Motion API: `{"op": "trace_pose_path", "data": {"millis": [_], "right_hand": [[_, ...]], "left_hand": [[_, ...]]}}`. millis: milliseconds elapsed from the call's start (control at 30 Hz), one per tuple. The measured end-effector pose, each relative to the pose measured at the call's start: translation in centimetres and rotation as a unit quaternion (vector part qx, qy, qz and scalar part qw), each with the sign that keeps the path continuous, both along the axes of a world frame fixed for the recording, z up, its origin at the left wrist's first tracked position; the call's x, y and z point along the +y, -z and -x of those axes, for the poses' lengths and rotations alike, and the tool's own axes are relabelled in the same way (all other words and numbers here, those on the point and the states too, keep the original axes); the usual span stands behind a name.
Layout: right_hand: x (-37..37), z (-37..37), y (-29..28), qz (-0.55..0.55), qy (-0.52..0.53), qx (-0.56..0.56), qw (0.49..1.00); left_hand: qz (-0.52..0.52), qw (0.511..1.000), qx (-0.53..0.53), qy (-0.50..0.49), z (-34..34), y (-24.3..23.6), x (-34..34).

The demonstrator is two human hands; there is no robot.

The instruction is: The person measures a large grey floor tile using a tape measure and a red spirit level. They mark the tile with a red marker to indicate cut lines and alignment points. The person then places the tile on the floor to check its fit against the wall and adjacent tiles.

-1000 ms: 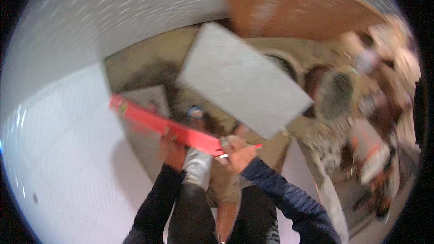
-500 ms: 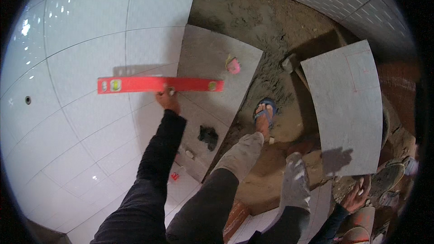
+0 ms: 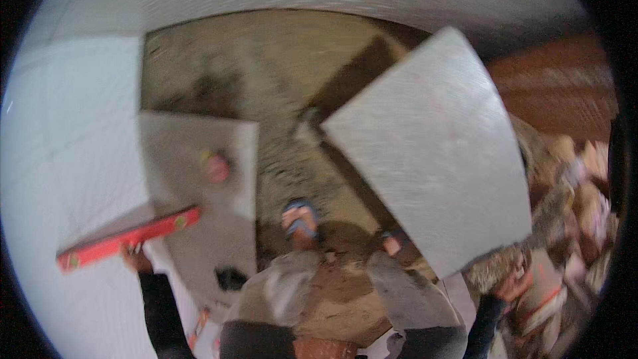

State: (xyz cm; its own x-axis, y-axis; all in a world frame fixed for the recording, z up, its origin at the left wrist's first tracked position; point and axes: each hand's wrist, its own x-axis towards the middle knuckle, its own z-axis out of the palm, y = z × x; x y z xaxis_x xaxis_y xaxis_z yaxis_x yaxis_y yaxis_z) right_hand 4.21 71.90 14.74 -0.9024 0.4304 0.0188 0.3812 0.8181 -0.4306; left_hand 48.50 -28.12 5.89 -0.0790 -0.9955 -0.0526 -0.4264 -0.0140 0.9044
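Observation:
My left hand (image 3: 137, 259) is closed round the lower edge of a red spirit level (image 3: 149, 229), which slants up to the right. The level lies across white tiles and the edge of a grey floor tile (image 3: 193, 226). On that grey tile are a small pink object (image 3: 216, 167), blurred, and a black scrap (image 3: 230, 278). At the lower right, my right hand (image 3: 515, 282) is just below the edge of a large loose grey tile (image 3: 432, 139), beside rubble. Its fingers are bent but smeared, so I cannot tell whether they hold anything.
Damp mortar and sand (image 3: 286, 86) cover the floor ahead. A hammer-like tool (image 3: 308, 126) lies partly under the loose tile. Broken rubble (image 3: 565, 226) fills the right side, by a reddish-brown brick wall (image 3: 551, 86). My sandalled foot (image 3: 300, 218) stands on the sand.
The view has swung right, so the grey floor tile and level sit further left and lower. The level now slants instead of lying nearly level. My left hand keeps hold of it.

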Motion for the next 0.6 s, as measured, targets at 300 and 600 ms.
{"op": "trace_pose_path", "data": {"millis": [300,600], "right_hand": [[-0.3,0.8,5.6,0.079,0.212,0.079,0.971],[-2.7,0.4,11.4,0.407,0.200,0.103,0.885]], "left_hand": [[0.058,0.978,0.000,-0.200,7.9,-1.5,11.9],[-0.483,0.764,0.282,0.320,37.9,14.5,39.6]]}}
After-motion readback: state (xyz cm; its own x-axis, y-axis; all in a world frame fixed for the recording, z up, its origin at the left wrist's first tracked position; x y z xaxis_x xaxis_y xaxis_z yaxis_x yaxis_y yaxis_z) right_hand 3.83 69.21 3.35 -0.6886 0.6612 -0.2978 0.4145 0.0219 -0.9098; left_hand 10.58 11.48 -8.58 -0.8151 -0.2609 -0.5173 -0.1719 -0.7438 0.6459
